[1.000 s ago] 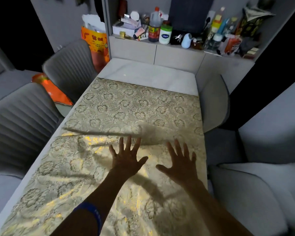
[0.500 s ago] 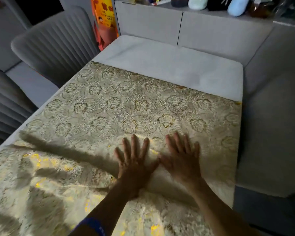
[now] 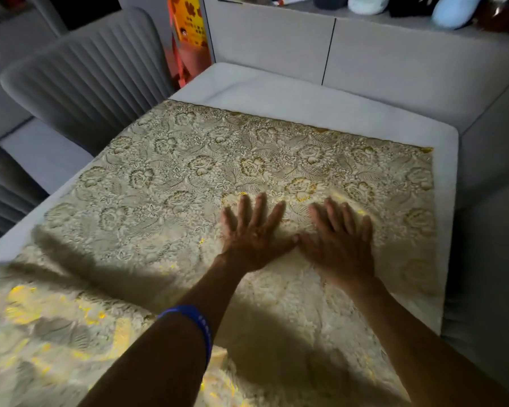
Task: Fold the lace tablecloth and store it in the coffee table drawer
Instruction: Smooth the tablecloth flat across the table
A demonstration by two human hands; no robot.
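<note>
A cream and gold floral lace tablecloth [image 3: 171, 183] lies spread over a white table [image 3: 306, 104], its far edge short of the table's far end. My left hand [image 3: 252, 230] and my right hand [image 3: 340, 239] press flat on the cloth side by side, fingers straight, thumbs nearly touching. A raised fold runs across the cloth to the left of my hands, and the near part is rumpled. I wear a blue band on my left forearm. No drawer is in view.
Grey ribbed chairs [image 3: 86, 69] stand along the table's left side. A grey cabinet [image 3: 321, 45] with objects on top backs the far end. An orange bag [image 3: 188, 33] stands beside it. A grey seat [image 3: 491, 259] lies to the right.
Both hands have slid forward across the cloth and come together, pushing the fold further from me. My view has moved closer to the table's far end.
</note>
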